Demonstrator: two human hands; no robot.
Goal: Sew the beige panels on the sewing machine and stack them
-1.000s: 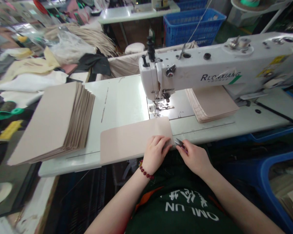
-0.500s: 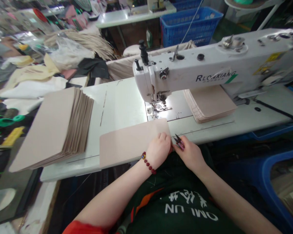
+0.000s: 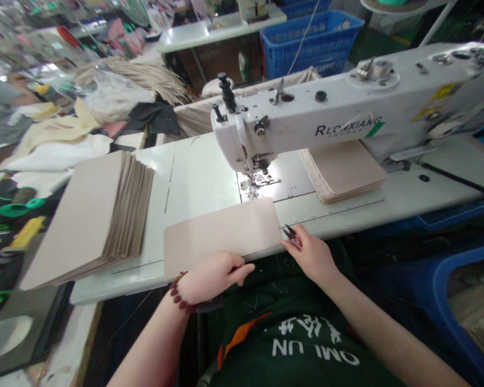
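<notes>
A beige rectangular panel [image 3: 221,234] with rounded corners lies flat along the front edge of the sewing table. My left hand [image 3: 215,274], a dark red bead bracelet at its wrist, is over the panel's near edge; its thumb and fingers are apart and bent a little, with nothing seen in them. Thread snips [image 3: 293,236] with dark, parted blades are in my closed right hand [image 3: 312,255], just beyond the panel's right end. Behind the panel stands the white sewing machine [image 3: 306,118], its needle area lit.
A leaning stack of similar panels [image 3: 84,215] is on the left. Another stack [image 3: 347,172] sits under the machine arm. Fabric scraps [image 3: 52,129] and spools [image 3: 20,207] crowd the far left. Blue baskets stand behind [image 3: 310,45] and at right [image 3: 443,285].
My left hand has let go of the panel's right end and moved left and nearer along its front edge. My right hand with the snips has hardly moved. The view has shifted slightly.
</notes>
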